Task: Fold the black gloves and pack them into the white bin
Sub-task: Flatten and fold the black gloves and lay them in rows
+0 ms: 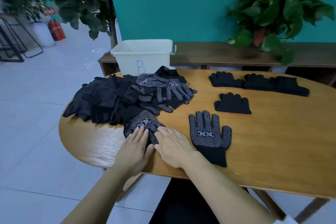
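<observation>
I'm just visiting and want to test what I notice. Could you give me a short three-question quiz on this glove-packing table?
1. True or false: both hands lie flat on one dotted black glove.
2. Which letter is written on the white plastic bin?
3. The single spread-out dotted glove lies on which side of the right hand: A the person's left, B the person's right?

Key: 1 true, left hand too; 2 B; 3 B.
</observation>
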Demonstrator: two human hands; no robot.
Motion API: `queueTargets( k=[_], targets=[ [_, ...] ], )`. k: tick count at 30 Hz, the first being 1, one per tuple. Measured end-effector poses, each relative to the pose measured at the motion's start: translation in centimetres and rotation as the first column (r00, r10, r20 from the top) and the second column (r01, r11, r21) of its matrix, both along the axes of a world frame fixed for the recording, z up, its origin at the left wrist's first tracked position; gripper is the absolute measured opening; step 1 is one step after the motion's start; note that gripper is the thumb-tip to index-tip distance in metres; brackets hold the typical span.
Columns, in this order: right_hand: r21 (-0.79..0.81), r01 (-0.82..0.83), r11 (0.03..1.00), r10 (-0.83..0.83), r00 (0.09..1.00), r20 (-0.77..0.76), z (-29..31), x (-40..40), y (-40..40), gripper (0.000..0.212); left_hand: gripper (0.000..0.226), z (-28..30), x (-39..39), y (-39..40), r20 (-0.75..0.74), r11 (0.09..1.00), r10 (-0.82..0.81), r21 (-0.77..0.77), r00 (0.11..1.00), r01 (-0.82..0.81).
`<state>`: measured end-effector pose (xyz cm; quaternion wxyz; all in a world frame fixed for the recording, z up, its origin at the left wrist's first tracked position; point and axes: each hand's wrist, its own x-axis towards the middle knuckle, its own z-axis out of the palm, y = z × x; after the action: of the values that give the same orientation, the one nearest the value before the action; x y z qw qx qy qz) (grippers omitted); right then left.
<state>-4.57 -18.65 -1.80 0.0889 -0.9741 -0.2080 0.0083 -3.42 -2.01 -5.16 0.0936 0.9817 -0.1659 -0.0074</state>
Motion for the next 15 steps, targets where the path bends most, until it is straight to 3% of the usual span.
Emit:
queueTargets(
  k=[2, 5, 9, 12, 15],
  targets=[
    [-0.033, 0.017, 0.999, -0.014, 0.997, 0.077, 0.1, -1.2, -0.6, 0.038, 0.121, -0.2, -0.3, 0.1, 0.002, 0.996, -0.093, -0.019, 0.996, 0.093],
    [-0.043, 0.087, 0.995, -0.076, 0.975, 0.209, -0.3, -3.5, -1.5, 0.032, 0.111, -0.1, -1.0, -0.6, -0.021, 0.970, -0.213, -0.123, 0.977, 0.209],
    [-0.018, 0.169, 0.985, -0.159, 0.957, 0.242, -0.1, -5.2, -2.9, 0.042, 0.070, 1.0, -1.8, -1.9, -0.064, 0.908, -0.283, -0.341, 0.957, 0.245],
    [-0.002, 0.142, 0.990, -0.140, 0.976, 0.165, 1.4, -4.9, -4.2, 0.043, 0.040, 2.1, -1.4, -2.1, 0.036, 0.865, -0.169, -0.473, 0.985, 0.166],
    [0.078, 0.184, 0.980, -0.194, 0.970, 0.146, 2.7, -3.4, -5.3, 0.037, 0.026, 3.8, -0.2, -1.9, 0.176, 0.856, 0.021, -0.512, 0.984, 0.073]
  ],
)
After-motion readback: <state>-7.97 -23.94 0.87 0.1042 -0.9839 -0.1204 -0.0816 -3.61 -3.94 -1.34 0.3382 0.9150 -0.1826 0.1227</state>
